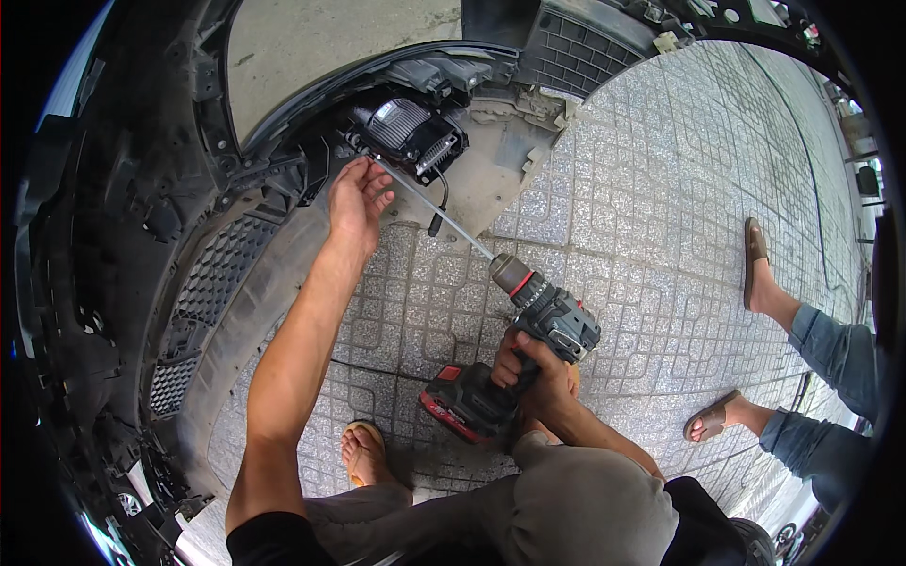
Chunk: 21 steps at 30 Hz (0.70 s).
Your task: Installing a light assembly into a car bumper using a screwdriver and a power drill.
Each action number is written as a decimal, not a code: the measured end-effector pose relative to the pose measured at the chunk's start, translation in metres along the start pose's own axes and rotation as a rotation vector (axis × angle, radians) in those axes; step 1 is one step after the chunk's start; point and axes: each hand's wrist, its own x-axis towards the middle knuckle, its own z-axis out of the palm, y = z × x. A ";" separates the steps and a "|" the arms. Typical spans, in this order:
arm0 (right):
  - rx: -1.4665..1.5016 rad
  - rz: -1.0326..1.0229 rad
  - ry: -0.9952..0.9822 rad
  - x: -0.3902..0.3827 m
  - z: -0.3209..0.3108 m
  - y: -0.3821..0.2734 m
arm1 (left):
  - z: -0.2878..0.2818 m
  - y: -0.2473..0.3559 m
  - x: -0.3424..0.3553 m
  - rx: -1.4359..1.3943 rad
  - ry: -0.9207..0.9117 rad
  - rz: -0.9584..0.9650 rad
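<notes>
Fingers of my left hand (359, 203) are curled around the far end of a long metal driver bit (434, 209), where it meets a black finned lamp-like unit (406, 132) mounted in a car bumper. A short cable with a connector (436, 222) hangs below the unit. My right hand (538, 373) grips a grey-and-black cordless drill (552, 321) with a red-trimmed battery, the bit extending from its chuck toward my left fingertips. Exactly what the bit tip touches is too small to tell.
The large black bumper (113, 264), with honeycomb grilles (217, 283), curves along the left and top above grey patterned paving (642, 236). Another person's sandalled feet (713, 420) and jeans stand at the right. My own foot (363, 457) is below, near the bumper's lower part.
</notes>
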 end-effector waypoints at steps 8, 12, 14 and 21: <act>0.010 0.009 -0.011 0.001 -0.003 -0.001 | 0.002 0.000 -0.002 0.012 0.001 0.010; 0.003 0.010 -0.009 0.001 -0.003 -0.001 | 0.003 0.000 -0.004 0.012 0.000 0.020; 0.007 0.011 -0.010 0.001 -0.003 -0.001 | 0.003 0.001 -0.005 0.012 0.004 0.020; 0.035 0.034 0.027 0.000 -0.002 0.000 | 0.002 -0.001 -0.003 0.000 -0.003 0.030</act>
